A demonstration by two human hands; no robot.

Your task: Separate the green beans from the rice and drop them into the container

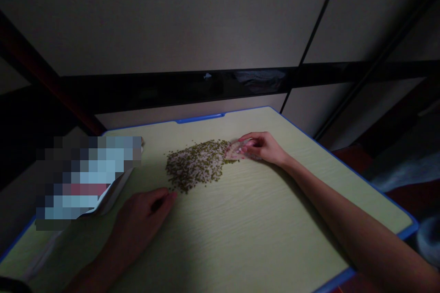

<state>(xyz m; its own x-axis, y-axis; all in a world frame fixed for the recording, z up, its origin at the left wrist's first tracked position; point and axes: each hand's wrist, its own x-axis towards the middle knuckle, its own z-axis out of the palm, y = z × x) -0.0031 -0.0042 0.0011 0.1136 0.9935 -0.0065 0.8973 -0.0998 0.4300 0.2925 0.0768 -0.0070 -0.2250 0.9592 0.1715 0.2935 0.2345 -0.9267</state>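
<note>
Left hand (140, 216), narrowed — whether around anything, I cannot tell — perhaps guards the near edge of the grains (194, 165), spread on the table (247, 229) probably to show singly; rightward, a pink sheet (233, 151) meets the narrowed right hand (268, 147), grip unclear.

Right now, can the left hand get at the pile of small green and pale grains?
Probably yes: the left hand has its fingertips right by the near-left edge of the pile, with nothing visible blocking the way.
</note>
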